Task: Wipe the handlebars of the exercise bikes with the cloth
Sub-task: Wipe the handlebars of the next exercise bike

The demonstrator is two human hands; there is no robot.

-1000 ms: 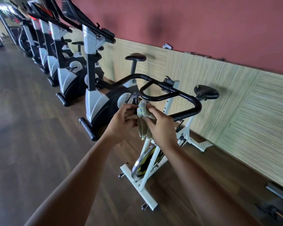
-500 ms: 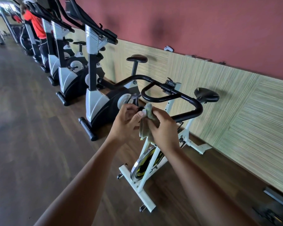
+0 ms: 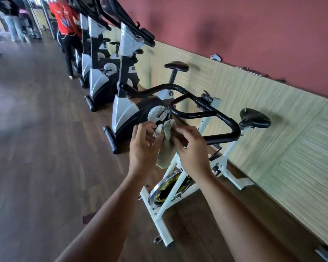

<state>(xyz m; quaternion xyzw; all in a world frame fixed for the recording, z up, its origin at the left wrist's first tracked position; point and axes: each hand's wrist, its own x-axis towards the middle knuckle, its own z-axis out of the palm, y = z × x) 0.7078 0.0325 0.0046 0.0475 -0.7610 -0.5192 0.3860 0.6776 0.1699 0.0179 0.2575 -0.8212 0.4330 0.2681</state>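
I see my left hand (image 3: 143,146) and right hand (image 3: 192,148) both closed on the pale greenish rag cloth (image 3: 165,152), fingers curled and pinching its bunched top from either side. The cloth hangs down between them, right at the near end of the black looped tubular handlebars (image 3: 227,125) of the white-framed spin bike (image 3: 170,201). Grey-and-black upright bikes (image 3: 121,110) line the wall beyond.
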